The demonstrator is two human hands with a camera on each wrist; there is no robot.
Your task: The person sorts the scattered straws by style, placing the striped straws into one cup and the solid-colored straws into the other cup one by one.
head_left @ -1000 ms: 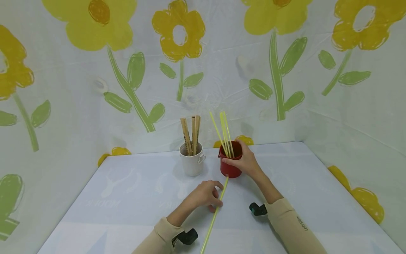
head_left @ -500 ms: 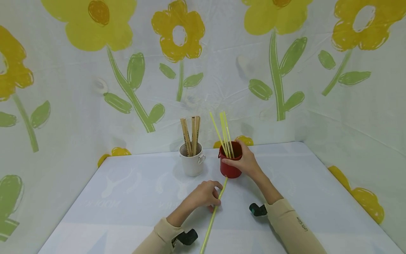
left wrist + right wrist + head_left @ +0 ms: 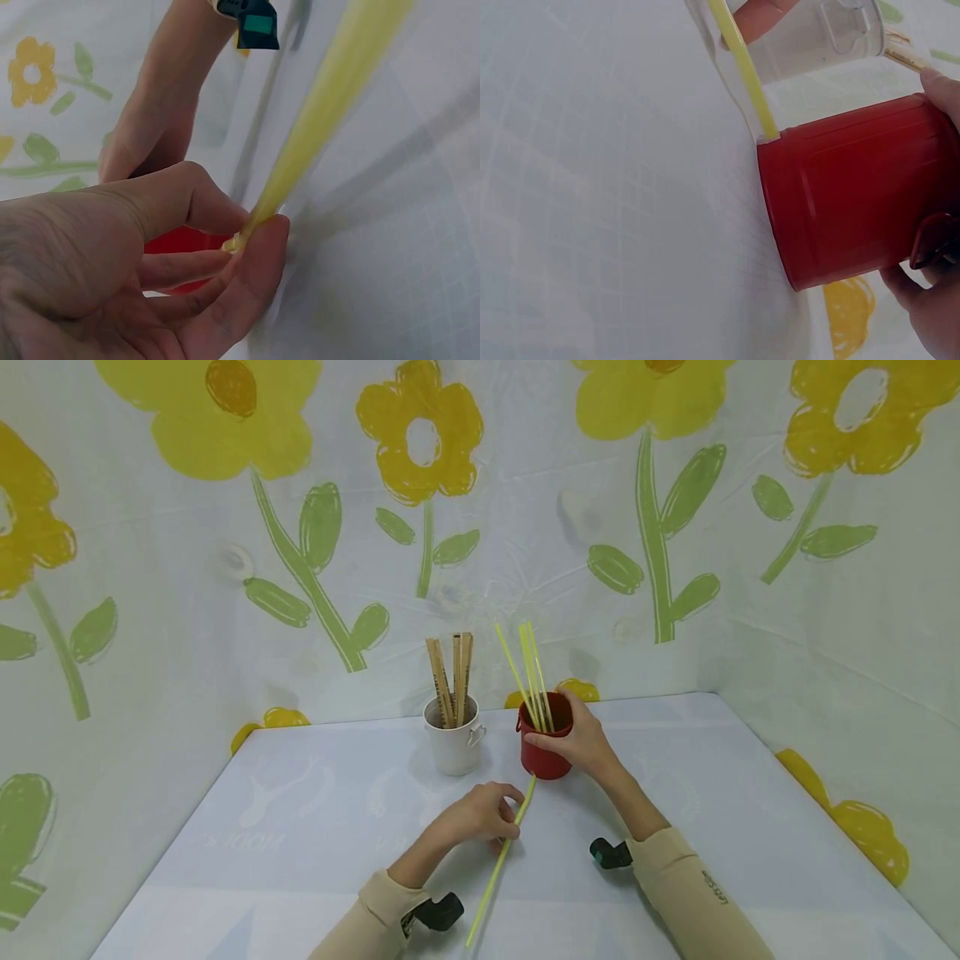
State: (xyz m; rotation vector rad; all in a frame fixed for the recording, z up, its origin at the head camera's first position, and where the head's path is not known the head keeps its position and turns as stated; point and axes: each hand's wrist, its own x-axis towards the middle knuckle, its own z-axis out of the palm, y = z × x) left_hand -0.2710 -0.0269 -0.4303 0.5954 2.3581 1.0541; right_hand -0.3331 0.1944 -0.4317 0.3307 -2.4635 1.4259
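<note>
A yellow straw (image 3: 487, 893) slants over the table, its far end by the foot of a small red bucket (image 3: 542, 763). My left hand (image 3: 480, 814) pinches this straw between thumb and fingers, which the left wrist view shows close up (image 3: 259, 214). With my right hand (image 3: 585, 742) I hold the red bucket by its rim, thumb at the near side and fingers at the far side. Several yellow straws (image 3: 531, 672) stand leaning inside it. In the right wrist view the held straw (image 3: 746, 71) meets the lower edge of the bucket (image 3: 855, 195).
Left of the red bucket stands a white bucket (image 3: 455, 752) with several flat brown sticks (image 3: 453, 681) bearing dark print. Both stand on a pale table (image 3: 315, 827) near its back edge. A flower-printed cloth (image 3: 517, 527) hangs behind and at the sides.
My left hand has shifted slightly left and away from me with the straw, whose near end has come into the head view. My right hand and the red bucket stay put.
</note>
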